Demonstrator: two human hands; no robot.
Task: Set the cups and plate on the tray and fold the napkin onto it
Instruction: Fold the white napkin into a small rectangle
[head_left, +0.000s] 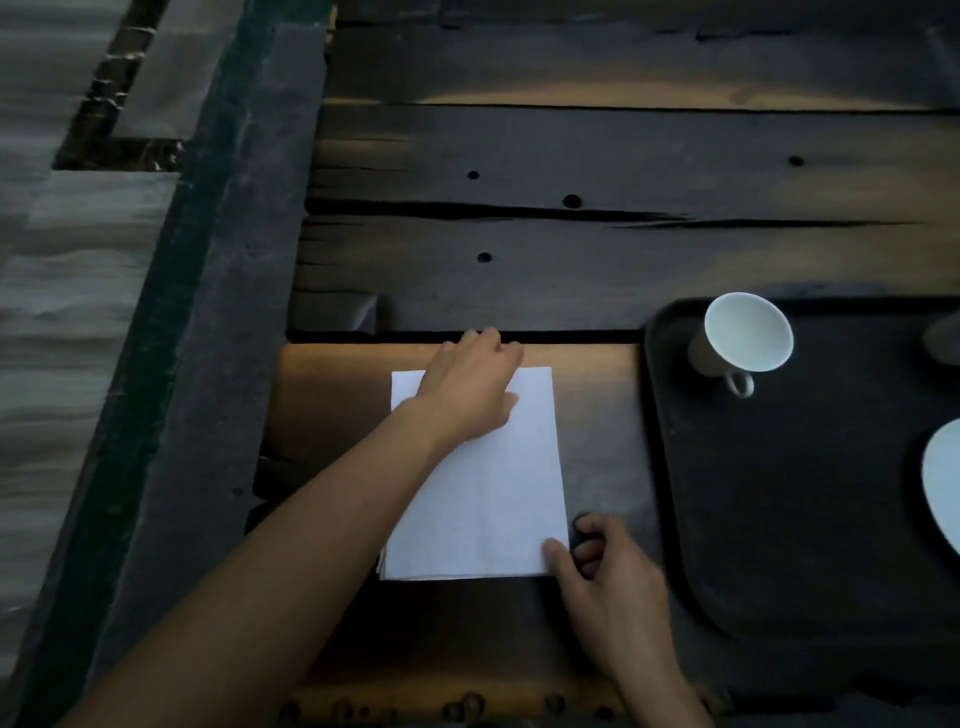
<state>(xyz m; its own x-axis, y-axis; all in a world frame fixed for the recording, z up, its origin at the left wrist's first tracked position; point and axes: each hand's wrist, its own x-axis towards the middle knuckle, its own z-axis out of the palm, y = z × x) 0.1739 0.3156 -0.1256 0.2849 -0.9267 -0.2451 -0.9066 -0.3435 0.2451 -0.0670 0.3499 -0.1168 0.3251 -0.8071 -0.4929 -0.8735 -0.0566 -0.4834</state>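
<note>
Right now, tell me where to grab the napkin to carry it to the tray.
Pinch the napkin at its near-right corner, coming from the right, tray side. It lies flat on the table, so only edges offer a hold, and the right hand already has that corner.

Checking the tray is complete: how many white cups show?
1 for certain: the white handled ceramic cup at the dark tray's far-left corner. A blurred shape at the right frame edge may be another.

At the right edge of the frame we see the plate and a grey object cut off; the tray too.
</note>
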